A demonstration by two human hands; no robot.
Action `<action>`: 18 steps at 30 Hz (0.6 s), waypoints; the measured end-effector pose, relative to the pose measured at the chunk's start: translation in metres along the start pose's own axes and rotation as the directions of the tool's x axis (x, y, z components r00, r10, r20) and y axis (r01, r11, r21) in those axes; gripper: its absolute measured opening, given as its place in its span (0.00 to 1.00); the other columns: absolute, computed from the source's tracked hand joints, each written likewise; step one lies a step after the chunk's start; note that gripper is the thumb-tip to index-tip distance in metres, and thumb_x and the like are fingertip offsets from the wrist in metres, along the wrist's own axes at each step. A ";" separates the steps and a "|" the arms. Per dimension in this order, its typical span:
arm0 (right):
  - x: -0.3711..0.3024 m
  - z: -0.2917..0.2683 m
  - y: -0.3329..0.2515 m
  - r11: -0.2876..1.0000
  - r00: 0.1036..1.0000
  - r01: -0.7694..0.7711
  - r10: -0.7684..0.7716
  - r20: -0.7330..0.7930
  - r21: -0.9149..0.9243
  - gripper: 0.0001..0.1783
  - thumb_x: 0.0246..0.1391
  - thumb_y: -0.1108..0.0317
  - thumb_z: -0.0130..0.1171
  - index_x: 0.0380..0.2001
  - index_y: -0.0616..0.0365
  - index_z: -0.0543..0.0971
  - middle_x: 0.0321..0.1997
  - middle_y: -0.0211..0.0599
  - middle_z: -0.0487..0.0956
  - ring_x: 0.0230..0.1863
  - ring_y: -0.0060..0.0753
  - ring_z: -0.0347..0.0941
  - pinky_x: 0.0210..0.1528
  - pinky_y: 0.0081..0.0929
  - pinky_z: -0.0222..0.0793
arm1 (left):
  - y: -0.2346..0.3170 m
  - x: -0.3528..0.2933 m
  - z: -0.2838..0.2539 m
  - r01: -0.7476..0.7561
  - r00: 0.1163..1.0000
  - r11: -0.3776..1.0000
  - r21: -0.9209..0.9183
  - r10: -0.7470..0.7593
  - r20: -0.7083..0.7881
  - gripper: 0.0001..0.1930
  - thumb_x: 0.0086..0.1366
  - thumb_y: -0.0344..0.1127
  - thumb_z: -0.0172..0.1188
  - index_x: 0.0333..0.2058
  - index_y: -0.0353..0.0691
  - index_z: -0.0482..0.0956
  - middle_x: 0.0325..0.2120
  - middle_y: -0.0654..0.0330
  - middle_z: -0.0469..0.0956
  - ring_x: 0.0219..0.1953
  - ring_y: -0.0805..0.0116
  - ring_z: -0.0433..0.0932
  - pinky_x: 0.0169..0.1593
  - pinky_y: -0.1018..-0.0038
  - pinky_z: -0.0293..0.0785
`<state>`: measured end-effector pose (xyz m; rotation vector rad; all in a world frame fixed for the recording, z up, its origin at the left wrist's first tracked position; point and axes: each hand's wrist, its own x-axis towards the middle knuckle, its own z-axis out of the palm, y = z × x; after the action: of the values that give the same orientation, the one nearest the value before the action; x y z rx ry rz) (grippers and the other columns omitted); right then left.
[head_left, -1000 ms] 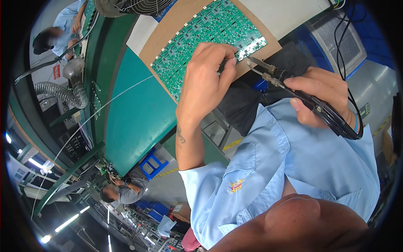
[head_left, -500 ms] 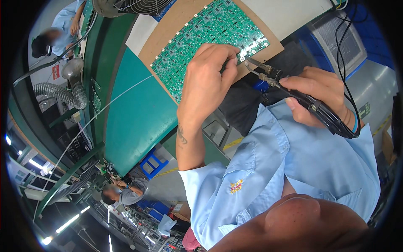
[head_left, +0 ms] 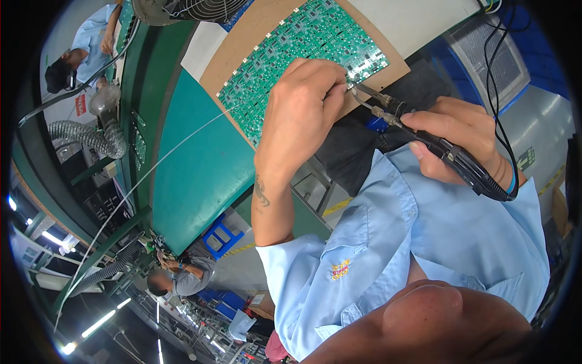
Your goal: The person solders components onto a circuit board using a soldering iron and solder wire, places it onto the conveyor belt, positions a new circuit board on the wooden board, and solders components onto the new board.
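A green circuit board panel (head_left: 254,79) covered in small components lies on a brown sheet (head_left: 397,68). My left hand (head_left: 303,103) is closed in a pinch over the panel's near edge. A thin solder wire (head_left: 182,142) runs up from the lower left toward this hand; its end at the fingertips is too small to make out. In my right hand (head_left: 454,130) is a black soldering iron (head_left: 445,148) with a thin bent metal tube beside its tip. The tip points left at the panel's near edge, close to my left fingertips.
A fan (head_left: 209,7) stands beyond the brown sheet. A green mat (head_left: 200,164) covers the bench at left, beside a dark green conveyor frame. Black cables (head_left: 494,67) hang at right. Two co-workers sit at left, and a blue stool (head_left: 222,235) stands below the bench.
My left hand has shifted slightly up and left, and the iron's tip has moved a little left with it. The wire's lower part has swung slightly. Both hands keep their grip.
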<state>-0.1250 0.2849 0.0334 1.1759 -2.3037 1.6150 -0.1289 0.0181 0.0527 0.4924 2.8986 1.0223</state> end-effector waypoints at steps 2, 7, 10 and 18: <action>0.000 0.001 0.000 1.000 1.000 0.002 -0.002 -0.007 -0.001 0.23 0.38 0.78 0.74 0.44 0.64 0.87 0.25 0.36 0.80 0.20 0.30 0.68 0.24 0.24 0.69 | 0.000 0.001 0.000 -0.013 1.000 1.000 0.021 0.013 0.012 0.05 0.61 0.23 0.67 0.37 0.34 0.86 0.42 0.59 0.88 0.40 0.61 0.80 0.45 0.70 0.76; -0.001 0.002 0.000 1.000 1.000 0.004 -0.004 -0.013 0.001 0.23 0.38 0.77 0.74 0.44 0.64 0.87 0.25 0.36 0.80 0.20 0.30 0.68 0.24 0.24 0.69 | -0.002 0.003 0.000 -0.035 0.999 0.999 0.036 0.034 0.016 0.06 0.60 0.22 0.67 0.37 0.34 0.86 0.42 0.59 0.88 0.40 0.61 0.81 0.45 0.70 0.77; -0.002 0.002 -0.001 1.000 1.000 0.003 -0.002 -0.013 0.006 0.23 0.39 0.77 0.74 0.44 0.64 0.87 0.25 0.36 0.80 0.20 0.30 0.68 0.24 0.24 0.69 | -0.003 0.003 0.000 -0.042 0.999 0.999 0.030 0.041 0.009 0.07 0.60 0.22 0.67 0.37 0.33 0.86 0.42 0.59 0.88 0.40 0.61 0.80 0.45 0.70 0.77; -0.002 0.000 -0.003 1.000 1.000 0.002 -0.002 0.001 0.007 0.21 0.40 0.77 0.73 0.43 0.65 0.86 0.25 0.36 0.80 0.20 0.30 0.68 0.24 0.24 0.69 | -0.002 0.002 -0.002 0.021 0.999 1.000 0.008 -0.021 0.029 0.06 0.60 0.21 0.66 0.37 0.33 0.86 0.42 0.59 0.88 0.38 0.62 0.80 0.45 0.70 0.77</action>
<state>-0.1218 0.2853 0.0343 1.1808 -2.2989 1.6228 -0.1313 0.0161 0.0528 0.4724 2.8772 0.9940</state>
